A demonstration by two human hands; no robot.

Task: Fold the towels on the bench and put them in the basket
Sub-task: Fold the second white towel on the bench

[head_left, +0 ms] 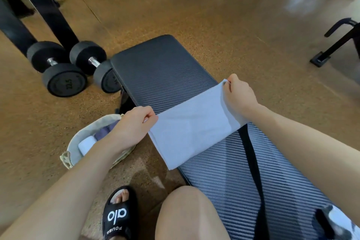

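Observation:
A pale blue-white towel (191, 124) is stretched flat across the black ribbed bench (161, 68). My left hand (134, 126) pinches its near-left corner at the bench's left edge. My right hand (238, 93) pinches the far-right corner. The towel's lower edge hangs slightly over the bench's left side. On the floor left of the bench stands a light fabric basket (78, 140), partly hidden by my left forearm. Inside it lie a folded white towel (86, 145) and a folded dark blue one (104, 132).
Two black dumbbells (64, 70) lie on the cork-brown floor left of the bench's far end, beside a black rack leg (50, 8). A black frame (335, 45) stands at the far right. My knee (187, 212) and sandalled foot (118, 214) are beside the bench.

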